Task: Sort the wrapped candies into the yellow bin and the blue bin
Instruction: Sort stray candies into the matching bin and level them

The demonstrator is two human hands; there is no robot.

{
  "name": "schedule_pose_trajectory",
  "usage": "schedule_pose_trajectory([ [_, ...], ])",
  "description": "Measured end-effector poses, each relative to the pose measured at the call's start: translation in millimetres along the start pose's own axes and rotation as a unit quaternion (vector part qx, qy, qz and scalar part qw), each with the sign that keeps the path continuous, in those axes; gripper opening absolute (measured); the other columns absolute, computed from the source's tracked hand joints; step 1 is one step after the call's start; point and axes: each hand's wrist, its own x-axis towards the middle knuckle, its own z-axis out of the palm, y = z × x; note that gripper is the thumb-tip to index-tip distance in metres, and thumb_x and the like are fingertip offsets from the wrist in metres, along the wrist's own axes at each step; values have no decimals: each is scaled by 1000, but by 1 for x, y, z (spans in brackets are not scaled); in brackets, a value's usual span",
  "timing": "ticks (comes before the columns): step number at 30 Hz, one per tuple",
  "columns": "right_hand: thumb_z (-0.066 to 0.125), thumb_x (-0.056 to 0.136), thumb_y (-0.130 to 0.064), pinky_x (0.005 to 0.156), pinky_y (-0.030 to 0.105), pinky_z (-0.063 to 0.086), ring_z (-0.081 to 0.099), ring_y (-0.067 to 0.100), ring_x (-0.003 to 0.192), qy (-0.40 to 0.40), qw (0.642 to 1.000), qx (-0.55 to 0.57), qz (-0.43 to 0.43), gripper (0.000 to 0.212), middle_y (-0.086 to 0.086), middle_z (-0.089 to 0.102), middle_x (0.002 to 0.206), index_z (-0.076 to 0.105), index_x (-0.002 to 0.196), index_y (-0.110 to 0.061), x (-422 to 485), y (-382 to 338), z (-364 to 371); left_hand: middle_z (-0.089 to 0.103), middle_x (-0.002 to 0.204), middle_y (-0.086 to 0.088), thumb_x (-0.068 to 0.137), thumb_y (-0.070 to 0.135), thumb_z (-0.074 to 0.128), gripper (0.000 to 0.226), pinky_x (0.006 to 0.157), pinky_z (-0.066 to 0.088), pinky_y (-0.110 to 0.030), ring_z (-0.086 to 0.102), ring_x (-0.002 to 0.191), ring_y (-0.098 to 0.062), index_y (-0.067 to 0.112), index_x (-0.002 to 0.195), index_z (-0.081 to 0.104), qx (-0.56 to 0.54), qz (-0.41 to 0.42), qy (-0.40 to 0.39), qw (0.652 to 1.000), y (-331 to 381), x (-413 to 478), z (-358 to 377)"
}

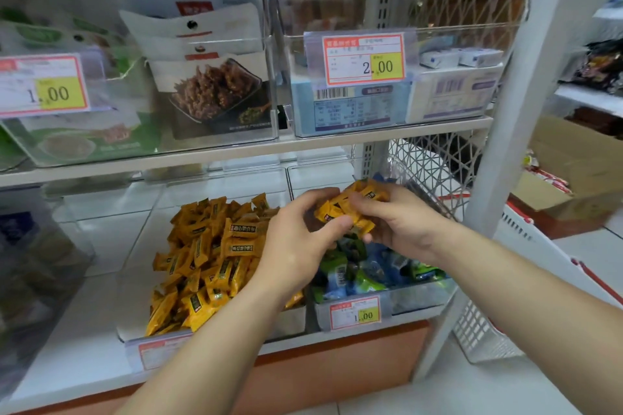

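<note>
Head view looks down on a white shop shelf point(101, 239) with an orange-brown plinth under it and pale floor tiles point(438, 391) below. A second shelf board point(202, 158) runs above, carrying clear boxes of packaged snacks with red-framed price tags point(364, 59). A white upright post point(515, 111) stands at the right. Beyond it are a white basket with red trim point(488, 340) and a cardboard box point(573, 158) on the floor.

Two clear bins sit side by side on the lower shelf. The yellow bin point(141, 296), on the left, holds a heap of yellow candies point(209, 256). The blue bin point(414, 300), on the right, holds blue and green candies point(364, 269) and has a small price tag point(355, 313) on its front wall.

Both hands meet above the back of the blue bin. The left hand point(296, 239) and the right hand point(404, 225) hold a bunch of yellow candies point(347, 209) between them, fingers of both curled round it and the left thumb pressed on its lower edge. The bunch is clear of the candies beneath it.

The bunch as a whole runs from lower left up to upper right. Its small oblong wrappers fan out, so their long axes differ from piece to piece. In the yellow bin the wrappers lie every way. A few near the top lie label-up with their long axes running left to right.
</note>
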Motion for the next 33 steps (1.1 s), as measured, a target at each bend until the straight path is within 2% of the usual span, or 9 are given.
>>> schedule_pose_trajectory([
  [5, 75, 72, -48, 50, 23, 53, 70, 17, 75, 79, 997, -16, 6, 51, 4, 73, 90, 63, 108, -14, -3, 4, 6, 74, 96, 4, 84, 28, 78, 31, 71, 62, -38, 71, 91, -17, 33, 113, 68, -58, -44, 28, 997, -3, 1, -1],
  [9, 68, 87, -50, 47, 18, 36, 51, 0, 52, 119, 987, -106, 18, 27, -15, 64, 67, 61, 99, -26, 5, 8, 9, 70, 96, 15, 83, 42, 76, 27, 76, 55, -21, 65, 94, -1, 35, 108, 69, 38, -27, 67, 997, -13, 6, -18],
  [13, 75, 88, -26, 51, 22, 43, 52, 11, 61, 96, 991, -89, -1, 25, 3, 60, 80, 63, 105, -13, 17, 12, 25, 67, 88, 19, 78, 55, 73, 33, 62, 42, -6, 61, 80, 5, 40, 106, 63, 161, -35, 118, 979, -25, 8, -53],
  [15, 83, 80, -19, 60, 22, 52, 66, 13, 74, 97, 985, -143, -18, 31, 3, 69, 91, 66, 106, -15, 25, 15, 39, 68, 88, 16, 77, 56, 74, 35, 61, 44, -10, 61, 77, 3, 40, 105, 62, 213, -49, 138, 966, -34, 8, -73],
  [19, 90, 69, -16, 75, 28, 59, 70, 11, 83, 107, 964, -235, -69, 39, -4, 72, 95, 68, 101, -24, 48, 21, 68, 73, 102, 3, 80, 51, 73, 34, 82, 54, -36, 66, 97, -21, 34, 109, 66, 294, -71, 146, 942, -55, 7, -105],
  [24, 79, 82, -19, 75, 7, 47, 66, 4, 98, 57, 933, -340, -101, 47, -12, 64, 121, 65, 127, -27, 65, 29, 78, 68, 123, -1, 89, 53, 62, 42, 88, 51, -40, 60, 114, -27, 32, 125, 63, 368, -105, 120, 916, -69, 5, -125],
  [28, 77, 85, -29, 70, 4, 44, 61, -5, 95, 86, 915, -378, -113, 35, -19, 64, 115, 67, 118, -32, 66, 25, 51, 64, 127, 0, 91, 45, 63, 41, 92, 48, -38, 54, 119, -24, 27, 127, 62, 378, -46, 127, 916, -59, 8, -113],
  [30, 74, 87, -28, 72, 10, 45, 62, -3, 93, 116, 913, -377, -105, 24, -18, 66, 109, 69, 110, -31, 64, 23, 26, 67, 118, 0, 91, 44, 63, 40, 86, 48, -34, 57, 110, -23, 27, 127, 63, 388, -5, 100, 916, -51, 8, -94],
  [33, 70, 91, -25, 67, 4, 39, 61, -3, 92, 159, 897, -403, -89, 12, -20, 65, 98, 68, 101, -32, 58, 26, -12, 69, 104, 5, 90, 57, 56, 45, 74, 50, -30, 63, 95, -18, 35, 129, 58, 388, 15, 36, 921, -41, 6, -63],
])
